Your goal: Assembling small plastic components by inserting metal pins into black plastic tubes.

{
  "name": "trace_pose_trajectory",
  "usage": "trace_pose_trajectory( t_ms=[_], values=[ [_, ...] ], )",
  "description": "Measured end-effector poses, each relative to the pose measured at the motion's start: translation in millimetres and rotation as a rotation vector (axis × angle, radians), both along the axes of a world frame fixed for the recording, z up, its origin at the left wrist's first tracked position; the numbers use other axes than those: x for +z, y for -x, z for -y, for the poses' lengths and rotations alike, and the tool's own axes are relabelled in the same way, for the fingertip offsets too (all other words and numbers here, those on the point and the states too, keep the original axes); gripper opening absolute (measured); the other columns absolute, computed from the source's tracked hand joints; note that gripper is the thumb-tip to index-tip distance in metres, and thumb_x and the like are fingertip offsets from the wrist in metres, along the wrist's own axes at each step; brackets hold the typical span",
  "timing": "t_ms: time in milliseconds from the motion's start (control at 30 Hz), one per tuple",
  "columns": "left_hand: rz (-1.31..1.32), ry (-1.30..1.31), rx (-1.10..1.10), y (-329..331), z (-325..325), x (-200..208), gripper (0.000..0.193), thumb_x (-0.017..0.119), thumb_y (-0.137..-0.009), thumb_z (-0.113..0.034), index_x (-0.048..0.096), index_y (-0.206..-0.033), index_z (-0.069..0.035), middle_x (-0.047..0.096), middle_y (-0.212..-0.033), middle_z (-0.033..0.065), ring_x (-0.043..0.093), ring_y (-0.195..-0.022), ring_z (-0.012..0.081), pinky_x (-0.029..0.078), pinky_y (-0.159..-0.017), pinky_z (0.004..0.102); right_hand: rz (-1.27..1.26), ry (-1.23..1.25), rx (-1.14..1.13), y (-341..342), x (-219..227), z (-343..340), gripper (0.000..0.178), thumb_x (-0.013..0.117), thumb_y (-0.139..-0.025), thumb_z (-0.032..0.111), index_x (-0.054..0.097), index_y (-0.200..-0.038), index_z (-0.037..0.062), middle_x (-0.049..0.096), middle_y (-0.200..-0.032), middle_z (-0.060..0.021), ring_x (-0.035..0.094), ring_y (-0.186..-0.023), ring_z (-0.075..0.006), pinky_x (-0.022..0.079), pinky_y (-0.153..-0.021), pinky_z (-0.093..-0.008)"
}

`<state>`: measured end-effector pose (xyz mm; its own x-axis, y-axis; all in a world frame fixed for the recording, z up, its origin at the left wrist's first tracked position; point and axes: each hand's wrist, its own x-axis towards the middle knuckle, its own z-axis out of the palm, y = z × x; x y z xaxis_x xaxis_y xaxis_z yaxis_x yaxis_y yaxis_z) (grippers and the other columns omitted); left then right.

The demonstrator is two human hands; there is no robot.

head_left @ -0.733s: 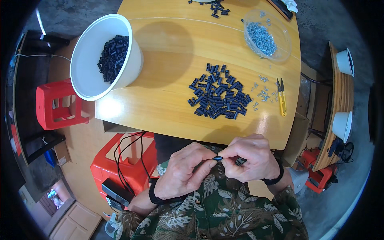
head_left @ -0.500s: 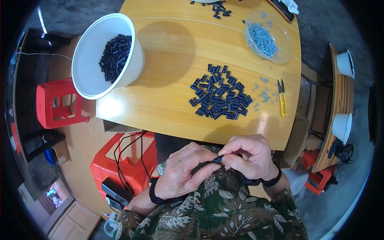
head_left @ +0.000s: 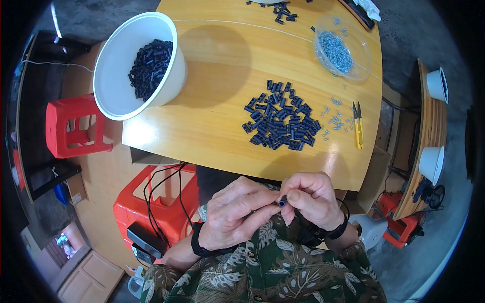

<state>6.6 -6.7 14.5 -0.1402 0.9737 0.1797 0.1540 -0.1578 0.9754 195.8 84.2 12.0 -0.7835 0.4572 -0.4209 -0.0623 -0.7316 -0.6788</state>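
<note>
My left hand (head_left: 236,212) and my right hand (head_left: 314,200) meet just off the table's near edge, above my lap. Between their fingertips is a small black plastic tube (head_left: 282,202), its round open end showing. My right thumb and index finger pinch it, and the closed fingertips of my left hand grip it from the other side. The fingers hide most of the tube. Beyond the hands, a loose pile of similar black tube pieces (head_left: 284,117) lies on the wooden table (head_left: 212,144).
A white bucket (head_left: 177,83) of black pieces stands at the table's left. On the right are loose small metal pins (head_left: 336,121), yellow-handled thread snips (head_left: 358,132) and a clear bowl (head_left: 361,58) of silvery pins. Red stools (head_left: 126,212) stand at left, one with cables over it.
The black tube has turned so that its open end now faces up toward me. My right hand's fingers have shifted around it. The view has moved slightly.
</note>
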Motion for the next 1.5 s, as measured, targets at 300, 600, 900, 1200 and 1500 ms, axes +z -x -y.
trace_pose_trajectory(
  t_ms=[300, 600, 900, 1200, 1500],
  values=[
    [-0.056, -0.027, 0.028, -2, 2, -6, 0.034, 0.083, -0.074, 0.000, 0.074, -0.107, 0.000, 0.069, -0.094, 0.0106, 0.065, -0.079, 0.0215, 0.051, -0.070, 0.0309, 0.038, -0.075, -0.023, 3, -4, 7, 0.017, 0.059, -0.101, 0.013, 0.065, -0.101, -0.0036, 0.069, -0.079, -0.0086, 0.064, -0.063, -0.0100, 0.053, -0.056, -0.0225],
    [-0.185, -0.057, 0.068, -5, -4, -13, 0.030, 0.078, -0.074, 0.004, 0.070, -0.102, 0.001, 0.071, -0.101, 0.0145, 0.070, -0.082, 0.0265, 0.056, -0.070, 0.0346, 0.147, -0.283, -0.173, 9, -9, 10, 0.011, 0.067, -0.097, 0.009, 0.066, -0.098, -0.0011, 0.068, -0.080, -0.0045, 0.062, -0.065, -0.0071, 0.051, -0.057, -0.0211],
    [-0.359, 0.042, 0.031, -9, -3, -16, 0.026, 0.077, -0.076, 0.002, 0.070, -0.101, -0.001, 0.072, -0.096, 0.0147, 0.070, -0.080, 0.0279, 0.056, -0.071, 0.0343, 0.323, -0.682, -0.094, 8, -4, 8, 0.010, 0.071, -0.092, 0.007, 0.068, -0.095, -0.0013, 0.067, -0.078, -0.0025, 0.059, -0.067, -0.0053, 0.048, -0.059, -0.0222],
    [0.045, 0.238, -0.055, -2, -2, -16, 0.018, 0.072, -0.086, 0.000, 0.069, -0.103, 0.001, 0.071, -0.088, 0.0142, 0.069, -0.076, 0.0260, 0.053, -0.067, 0.0324, 0.252, -0.539, -0.130, -1, -7, 6, 0.011, 0.062, -0.096, 0.005, 0.065, -0.104, -0.0010, 0.065, -0.084, -0.0047, 0.062, -0.072, -0.0095, 0.049, -0.063, -0.0242],
    [-0.035, 0.327, -0.099, 0, -7, -10, 0.019, 0.075, -0.083, -0.002, 0.071, -0.101, -0.001, 0.070, -0.087, 0.0134, 0.068, -0.075, 0.0265, 0.053, -0.067, 0.0332, 0.265, -1.156, -0.029, 4, -8, -3, 0.019, 0.069, -0.084, -0.004, 0.064, -0.102, 0.0015, 0.064, -0.084, -0.0121, 0.065, -0.072, -0.0286, 0.051, -0.062, -0.0372]
  ],
)
